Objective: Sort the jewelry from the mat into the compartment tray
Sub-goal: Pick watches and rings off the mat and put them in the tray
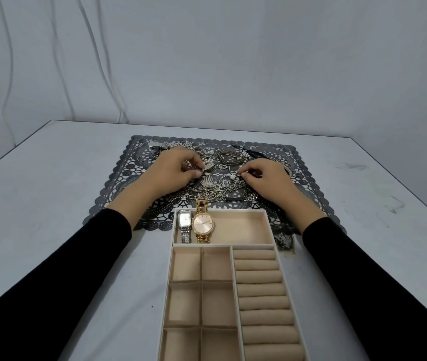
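Dim, cool, even light with wide-angle bending at the edges.

The scene was lit softly with a bluish-grey cast, and the table (50, 204) showed no glare and only faint shadows. Above the table the wall darkened toward the upper corners. Near the table's front the black sleeves (64, 269) lost all detail. The table's far edge bowed and its sides splayed outward. On the table, the small jewelry (215, 183) looked soft and hard to resolve.
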A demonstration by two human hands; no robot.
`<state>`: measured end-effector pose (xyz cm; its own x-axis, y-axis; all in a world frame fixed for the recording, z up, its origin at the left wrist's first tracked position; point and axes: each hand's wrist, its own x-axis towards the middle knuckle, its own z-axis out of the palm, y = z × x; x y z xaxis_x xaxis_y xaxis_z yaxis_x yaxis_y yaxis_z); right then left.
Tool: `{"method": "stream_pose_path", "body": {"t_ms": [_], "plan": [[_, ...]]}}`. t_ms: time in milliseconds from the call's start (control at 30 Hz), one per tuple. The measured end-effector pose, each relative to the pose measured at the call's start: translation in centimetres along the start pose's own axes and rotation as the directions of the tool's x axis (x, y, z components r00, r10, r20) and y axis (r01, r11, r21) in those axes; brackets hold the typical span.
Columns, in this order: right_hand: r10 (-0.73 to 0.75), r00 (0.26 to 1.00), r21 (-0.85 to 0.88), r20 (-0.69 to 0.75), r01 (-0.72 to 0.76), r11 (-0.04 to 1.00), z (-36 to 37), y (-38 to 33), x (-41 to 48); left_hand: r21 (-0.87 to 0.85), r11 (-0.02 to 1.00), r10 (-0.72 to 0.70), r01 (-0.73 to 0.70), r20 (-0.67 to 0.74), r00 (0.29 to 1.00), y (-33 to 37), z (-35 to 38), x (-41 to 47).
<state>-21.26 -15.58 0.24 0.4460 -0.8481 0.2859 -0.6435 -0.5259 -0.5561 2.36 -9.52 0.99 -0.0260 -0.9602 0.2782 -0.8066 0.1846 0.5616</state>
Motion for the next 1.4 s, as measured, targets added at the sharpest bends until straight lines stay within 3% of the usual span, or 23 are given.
{"method": "stream_pose_path", "body": {"t_ms": [267,667,1000,1267,1400], "plan": [[-0.016,1.0,0.031,0.017,0.016,0.999,0.2,-0.2,0.3,0.012,0.999,-0.043,0.042,0.038,0.998,0.1,0.0,0.1],[-0.07,0.995,0.114,0.067,0.062,0.992,0.5,-0.4,0.5,-0.013,0.984,-0.171,0.177,0.205,0.964,1.7,-1.0,0.0],[-0.11,0.991,0.113,0.081,0.101,0.988,0.7,-0.5,0.4,0.008,0.977,-0.207,0.211,0.225,0.952,1.9,-0.8,-0.4],[-0.121,0.989,0.087,0.089,0.113,0.99,0.7,-0.4,0.4,-0.071,0.987,-0.124,0.141,0.206,0.971,1.8,-0.9,-0.9],[-0.116,0.988,0.078,0.101,0.109,0.991,0.7,-0.3,0.4,-0.293,0.93,-0.177,0.221,0.169,0.97,2.2,-0.8,-1.4]]}}
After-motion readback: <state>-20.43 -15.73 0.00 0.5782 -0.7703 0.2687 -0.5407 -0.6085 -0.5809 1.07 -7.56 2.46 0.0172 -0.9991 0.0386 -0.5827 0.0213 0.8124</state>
